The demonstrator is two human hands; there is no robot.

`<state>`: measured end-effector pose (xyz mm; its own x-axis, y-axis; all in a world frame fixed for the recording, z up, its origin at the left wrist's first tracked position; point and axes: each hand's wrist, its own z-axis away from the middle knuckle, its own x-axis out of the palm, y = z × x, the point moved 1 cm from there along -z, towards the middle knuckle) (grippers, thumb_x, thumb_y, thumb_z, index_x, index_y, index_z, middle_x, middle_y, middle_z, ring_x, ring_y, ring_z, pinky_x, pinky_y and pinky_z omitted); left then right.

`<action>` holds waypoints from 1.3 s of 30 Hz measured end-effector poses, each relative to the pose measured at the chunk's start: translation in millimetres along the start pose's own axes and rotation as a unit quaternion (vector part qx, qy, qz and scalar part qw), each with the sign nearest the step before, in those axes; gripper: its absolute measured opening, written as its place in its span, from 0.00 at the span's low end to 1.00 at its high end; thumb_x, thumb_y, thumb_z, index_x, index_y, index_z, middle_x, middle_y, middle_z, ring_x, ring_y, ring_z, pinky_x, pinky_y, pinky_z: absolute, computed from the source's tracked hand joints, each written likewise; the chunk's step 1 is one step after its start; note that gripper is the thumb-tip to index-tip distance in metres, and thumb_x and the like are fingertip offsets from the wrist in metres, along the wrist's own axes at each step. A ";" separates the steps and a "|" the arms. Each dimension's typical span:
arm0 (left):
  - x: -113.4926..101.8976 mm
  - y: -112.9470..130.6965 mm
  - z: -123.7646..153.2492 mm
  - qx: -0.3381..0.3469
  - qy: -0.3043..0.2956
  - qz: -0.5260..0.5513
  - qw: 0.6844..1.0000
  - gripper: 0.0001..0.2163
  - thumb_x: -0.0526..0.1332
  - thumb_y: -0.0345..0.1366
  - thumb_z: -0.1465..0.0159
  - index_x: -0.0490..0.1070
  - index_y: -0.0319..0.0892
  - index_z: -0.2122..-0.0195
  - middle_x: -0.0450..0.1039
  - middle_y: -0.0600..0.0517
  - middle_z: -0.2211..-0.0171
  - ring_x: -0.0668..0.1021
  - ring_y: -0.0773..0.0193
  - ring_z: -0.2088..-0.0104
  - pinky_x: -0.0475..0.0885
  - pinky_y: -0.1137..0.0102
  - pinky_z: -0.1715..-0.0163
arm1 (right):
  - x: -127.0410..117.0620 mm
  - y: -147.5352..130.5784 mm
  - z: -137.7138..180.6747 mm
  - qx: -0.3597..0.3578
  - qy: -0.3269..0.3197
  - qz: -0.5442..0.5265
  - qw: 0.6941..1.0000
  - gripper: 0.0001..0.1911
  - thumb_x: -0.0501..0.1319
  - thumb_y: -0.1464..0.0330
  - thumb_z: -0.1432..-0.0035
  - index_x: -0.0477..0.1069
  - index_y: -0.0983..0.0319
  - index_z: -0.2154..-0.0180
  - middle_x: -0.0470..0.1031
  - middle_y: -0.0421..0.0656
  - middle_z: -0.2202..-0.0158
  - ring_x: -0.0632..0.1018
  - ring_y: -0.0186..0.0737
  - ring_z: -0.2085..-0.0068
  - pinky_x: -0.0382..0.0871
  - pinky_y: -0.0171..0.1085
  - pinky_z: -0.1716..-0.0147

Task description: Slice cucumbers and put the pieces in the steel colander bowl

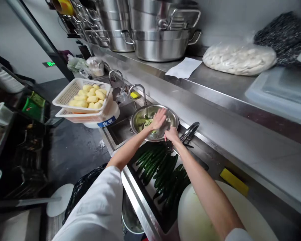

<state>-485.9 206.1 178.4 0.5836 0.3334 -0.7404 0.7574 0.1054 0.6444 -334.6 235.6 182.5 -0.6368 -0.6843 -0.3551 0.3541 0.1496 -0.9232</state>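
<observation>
Over a round steel bowl (136,134) my left hand (158,120) is stretched out flat, fingers extended and holding nothing. Pieces of cut green cucumber (147,122) lie in the bowl below it. My right hand (172,134), at the bowl's near right rim, is closed round a cleaver (169,147). Its dark handle end sticks out below the fist; the broad blade seems to lie over the bowl beside my left hand, blurred. Just below the bowl, several whole dark green cucumbers (153,164) lie in rows in the sink.
A round white cutting board (223,214) is under my right forearm. Curved faucets (190,130) stand along the wall side. At left, white baskets (62,97) hold peeled potatoes (90,95). A yellow sponge (234,181) lies right; steel pots (160,43) stand on the shelf.
</observation>
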 end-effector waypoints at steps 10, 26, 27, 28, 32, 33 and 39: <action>0.9 -38.7 2.8 -0.019 -0.140 -0.027 0.990 0.29 0.39 0.54 0.30 0.36 0.52 0.30 0.34 0.55 0.29 0.39 0.57 0.29 0.32 0.46 0.34 | -15.1 1.1 49.4 0.103 -0.021 -0.118 0.987 0.05 0.57 0.71 0.51 0.60 0.59 0.73 0.65 0.32 0.87 0.66 0.30 0.88 0.61 0.29 0.88; 204.5 94.6 216.0 0.144 -0.096 0.117 0.978 0.11 0.53 0.37 0.33 0.75 0.46 0.57 0.74 0.49 0.58 0.75 0.58 0.54 0.71 0.61 0.49 | -151.6 168.2 464.4 0.292 0.183 0.417 0.841 0.07 0.55 0.63 0.41 0.65 0.58 0.70 0.67 0.38 0.82 0.67 0.35 0.82 0.50 0.35 0.76; 234.8 117.4 232.0 0.167 -0.163 0.099 0.967 0.11 0.55 0.38 0.33 0.74 0.46 0.54 0.73 0.48 0.55 0.74 0.56 0.53 0.71 0.60 0.49 | -154.3 180.2 474.1 0.321 0.187 0.426 0.825 0.06 0.56 0.65 0.41 0.66 0.59 0.70 0.67 0.38 0.82 0.66 0.34 0.81 0.49 0.34 0.76; 260.7 137.6 243.3 0.174 -0.207 0.077 0.960 0.13 0.58 0.40 0.34 0.73 0.46 0.51 0.72 0.46 0.53 0.73 0.55 0.51 0.70 0.59 0.48 | -155.5 190.8 481.6 0.343 0.188 0.432 0.813 0.06 0.56 0.65 0.41 0.67 0.60 0.70 0.67 0.38 0.81 0.65 0.34 0.81 0.48 0.34 0.76; 311.0 182.2 245.9 0.142 -0.238 -0.035 0.960 0.23 0.64 0.39 0.38 0.65 0.48 0.41 0.64 0.43 0.42 0.66 0.46 0.42 0.64 0.51 0.44 | -148.8 220.9 501.2 0.356 0.189 0.446 0.799 0.09 0.56 0.65 0.38 0.70 0.62 0.68 0.69 0.39 0.80 0.65 0.33 0.80 0.48 0.35 0.75; 312.2 183.9 240.7 0.111 -0.226 -0.061 0.966 0.22 0.63 0.36 0.37 0.66 0.48 0.42 0.63 0.42 0.42 0.66 0.45 0.42 0.64 0.50 0.44 | -145.9 226.5 505.3 0.348 0.187 0.447 0.802 0.09 0.56 0.65 0.38 0.70 0.62 0.68 0.69 0.39 0.80 0.66 0.33 0.80 0.48 0.35 0.75; 308.8 168.2 222.1 0.040 -0.243 -0.065 0.967 0.11 0.56 0.25 0.38 0.74 0.43 0.59 0.71 0.43 0.57 0.71 0.48 0.49 0.68 0.54 0.49 | -137.4 253.0 519.7 0.334 0.167 0.465 0.802 0.09 0.55 0.66 0.37 0.68 0.61 0.69 0.69 0.40 0.79 0.68 0.35 0.79 0.50 0.35 0.75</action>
<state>-113.2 118.7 15.7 0.5365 -0.1595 -0.8287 0.8421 0.0372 0.5381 198.4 -3.4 74.2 0.0075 -0.2514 -0.9679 0.9999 -0.0077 0.0097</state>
